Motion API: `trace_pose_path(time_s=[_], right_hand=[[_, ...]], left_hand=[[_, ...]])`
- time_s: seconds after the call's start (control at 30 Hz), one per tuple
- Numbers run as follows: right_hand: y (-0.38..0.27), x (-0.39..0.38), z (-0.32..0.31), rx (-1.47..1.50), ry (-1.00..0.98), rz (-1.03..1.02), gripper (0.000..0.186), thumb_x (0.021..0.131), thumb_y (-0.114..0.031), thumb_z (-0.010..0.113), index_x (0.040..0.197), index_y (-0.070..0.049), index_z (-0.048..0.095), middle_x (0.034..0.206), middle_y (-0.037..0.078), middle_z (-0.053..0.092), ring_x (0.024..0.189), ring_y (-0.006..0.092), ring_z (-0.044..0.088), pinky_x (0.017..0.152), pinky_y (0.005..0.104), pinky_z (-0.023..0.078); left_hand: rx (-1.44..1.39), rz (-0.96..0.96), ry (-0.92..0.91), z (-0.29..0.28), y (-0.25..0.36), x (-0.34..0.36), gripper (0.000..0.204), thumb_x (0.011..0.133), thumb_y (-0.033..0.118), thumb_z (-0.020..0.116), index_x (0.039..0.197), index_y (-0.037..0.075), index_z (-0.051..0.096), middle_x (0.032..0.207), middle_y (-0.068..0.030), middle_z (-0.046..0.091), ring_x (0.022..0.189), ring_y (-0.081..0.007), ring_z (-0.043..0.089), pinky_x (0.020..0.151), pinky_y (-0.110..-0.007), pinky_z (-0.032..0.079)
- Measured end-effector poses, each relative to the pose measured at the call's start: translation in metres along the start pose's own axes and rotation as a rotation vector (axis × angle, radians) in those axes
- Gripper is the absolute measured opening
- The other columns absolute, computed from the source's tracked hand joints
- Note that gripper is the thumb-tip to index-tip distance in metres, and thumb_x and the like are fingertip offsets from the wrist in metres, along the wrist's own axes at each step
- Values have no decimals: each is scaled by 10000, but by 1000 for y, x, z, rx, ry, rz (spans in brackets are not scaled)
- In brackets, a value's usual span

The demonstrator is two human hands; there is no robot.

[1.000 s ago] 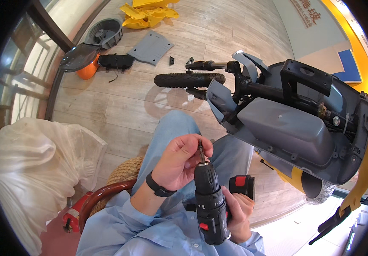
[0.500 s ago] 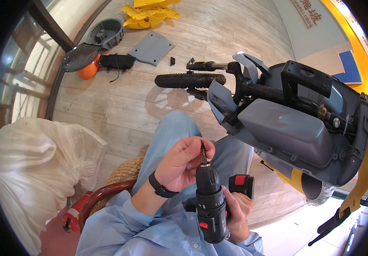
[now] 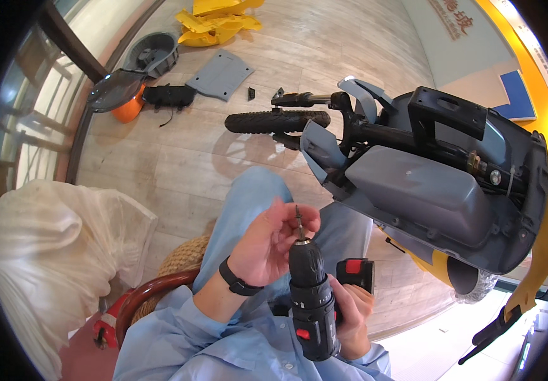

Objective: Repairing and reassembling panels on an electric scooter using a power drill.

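Observation:
My left hand (image 3: 266,247) is loosely curled beside the upright bit (image 3: 299,222) of a black cordless drill (image 3: 307,295). Its blurred thumb is apart from the forefinger, which is just behind the bit's tip. A small dark piece sits near that tip, too small to name. My right hand (image 3: 354,317) is closed round the drill's handle, with the black-and-red battery (image 3: 363,274) beyond it. Both hands are above my jeans, left of a partly stripped scooter (image 3: 420,190) lying at the right with grey panels and a bare black frame.
The scooter's front tyre (image 3: 267,124) lies ahead. Yellow panels (image 3: 213,28), a grey tub (image 3: 153,47), a grey board (image 3: 216,73) and a dark visor (image 3: 112,92) are on the floor (image 3: 178,152). At left are a translucent sheet (image 3: 64,260), a curved wooden armrest (image 3: 153,292) and glazing.
My left thumb has lifted off the bit to the left, showing more of its tip. The view has shifted slightly; my right hand still holds the drill.

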State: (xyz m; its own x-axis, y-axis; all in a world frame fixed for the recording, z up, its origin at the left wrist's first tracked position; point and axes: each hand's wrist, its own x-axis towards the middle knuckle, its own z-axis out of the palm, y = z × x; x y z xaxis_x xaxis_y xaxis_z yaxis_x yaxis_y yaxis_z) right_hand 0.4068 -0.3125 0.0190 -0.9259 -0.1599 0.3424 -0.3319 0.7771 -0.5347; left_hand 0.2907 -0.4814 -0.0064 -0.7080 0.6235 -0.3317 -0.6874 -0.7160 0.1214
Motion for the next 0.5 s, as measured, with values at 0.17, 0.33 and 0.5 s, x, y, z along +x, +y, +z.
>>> trace_pose_path(time_s=[0.17, 0.33, 0.5], right_hand=[[-12, 13, -7, 154, -69, 146, 463, 621, -84, 678, 1061, 47, 622, 554, 68, 517, 461, 199, 518, 491, 283, 423], [-30, 28, -18, 134, 2, 409, 227, 647, -104, 699, 839, -15, 619, 626, 81, 563, 626, 201, 589, 667, 339, 462], [-38, 29, -32, -135, -141, 646, 395, 703, -178, 705, 1069, -59, 616, 889, 87, 611, 880, 269, 593, 816, 370, 451]], left_hand=[[-22, 85, 40, -70, 3, 45, 343, 962, 333, 410, 905, 27, 556, 724, -56, 534, 588, -138, 492, 610, -261, 467], [94, 421, 563, -98, -42, 121, 109, 848, 170, 526, 791, 77, 522, 661, -8, 459, 500, -102, 386, 437, -251, 305], [152, 538, 840, -93, -78, 162, 149, 845, 89, 504, 934, 6, 589, 819, -69, 583, 735, -150, 540, 642, -272, 426]])
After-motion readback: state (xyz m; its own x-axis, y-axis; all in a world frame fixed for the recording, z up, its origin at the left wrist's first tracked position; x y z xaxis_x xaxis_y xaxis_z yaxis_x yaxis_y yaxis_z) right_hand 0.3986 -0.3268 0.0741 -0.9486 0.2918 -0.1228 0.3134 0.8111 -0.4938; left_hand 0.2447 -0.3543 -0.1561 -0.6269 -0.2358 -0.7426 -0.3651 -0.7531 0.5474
